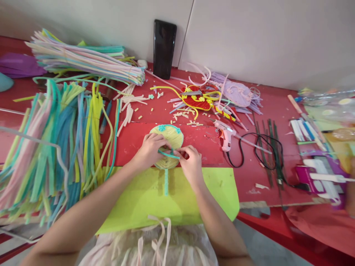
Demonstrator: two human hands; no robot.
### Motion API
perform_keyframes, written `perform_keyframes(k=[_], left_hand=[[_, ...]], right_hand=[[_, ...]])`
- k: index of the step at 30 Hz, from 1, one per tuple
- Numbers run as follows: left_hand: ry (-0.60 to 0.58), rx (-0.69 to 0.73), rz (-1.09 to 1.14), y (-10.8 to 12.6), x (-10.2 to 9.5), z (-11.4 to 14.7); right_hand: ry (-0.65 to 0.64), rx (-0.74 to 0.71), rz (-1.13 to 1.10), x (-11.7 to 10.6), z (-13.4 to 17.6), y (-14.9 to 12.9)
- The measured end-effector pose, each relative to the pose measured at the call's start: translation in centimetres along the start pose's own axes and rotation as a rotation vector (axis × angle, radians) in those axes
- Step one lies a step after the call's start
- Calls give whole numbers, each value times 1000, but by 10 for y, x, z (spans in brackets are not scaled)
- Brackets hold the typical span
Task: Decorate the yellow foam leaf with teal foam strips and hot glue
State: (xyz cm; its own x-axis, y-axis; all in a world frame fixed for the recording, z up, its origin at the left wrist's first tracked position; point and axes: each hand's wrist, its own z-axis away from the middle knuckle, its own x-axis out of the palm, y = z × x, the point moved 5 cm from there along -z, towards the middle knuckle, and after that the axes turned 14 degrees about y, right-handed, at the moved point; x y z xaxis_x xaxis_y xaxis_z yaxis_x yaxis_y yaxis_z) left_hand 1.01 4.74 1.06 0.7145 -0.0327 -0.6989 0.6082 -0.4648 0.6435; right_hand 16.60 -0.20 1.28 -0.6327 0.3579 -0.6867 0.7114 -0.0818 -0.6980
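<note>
A pale yellow round fan (173, 135) of pipe cleaners lies in front of me, with a teal rim, small teal flowers along its top and a teal handle (166, 183) pointing toward me. Above its lower half, both hands pinch a teal pipe cleaner (169, 154). My left hand (154, 147) grips it from the left, fingers closed and resting over the fan. On the other side, my right hand (190, 158) holds it between thumb and fingertips. A bent bit of the pipe cleaner shows between the fingertips; its exact shape is too small to tell.
A lime green sheet (199, 195) lies under the fan's handle. Bundles of coloured pipe cleaners (63, 129) fill the left. A pink glue gun (226, 135) with a black cord sits right. Behind are a red-yellow piece (198, 100), cut scraps and an upright phone (164, 50).
</note>
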Motion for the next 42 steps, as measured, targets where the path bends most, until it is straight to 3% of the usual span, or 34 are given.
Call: perform_keyframes(k=[3,7,12,21,27,35,42], left_hand=[[12,-7,-8,-1,0,1],[16,-4,-2,0,0,1],[13,3,-2,1,-1,0],[13,-15,-9,0,0,1],[-5,6,-6,-2,0,1],[-287,111,248,-10,-22,-3],[-314,68,355,-10,-33,-5]], right_hand=[[25,-34,-68,-6,1,-1],[49,-195,-140,-14,9,-6],[8,-413,-31,-11,27,-12],[-8,-571,128,-13,39,-14],[-17,-526,113,-12,36,-8],[-39,-511,92,-11,35,-9],[-19,-469,35,-12,33,-9]])
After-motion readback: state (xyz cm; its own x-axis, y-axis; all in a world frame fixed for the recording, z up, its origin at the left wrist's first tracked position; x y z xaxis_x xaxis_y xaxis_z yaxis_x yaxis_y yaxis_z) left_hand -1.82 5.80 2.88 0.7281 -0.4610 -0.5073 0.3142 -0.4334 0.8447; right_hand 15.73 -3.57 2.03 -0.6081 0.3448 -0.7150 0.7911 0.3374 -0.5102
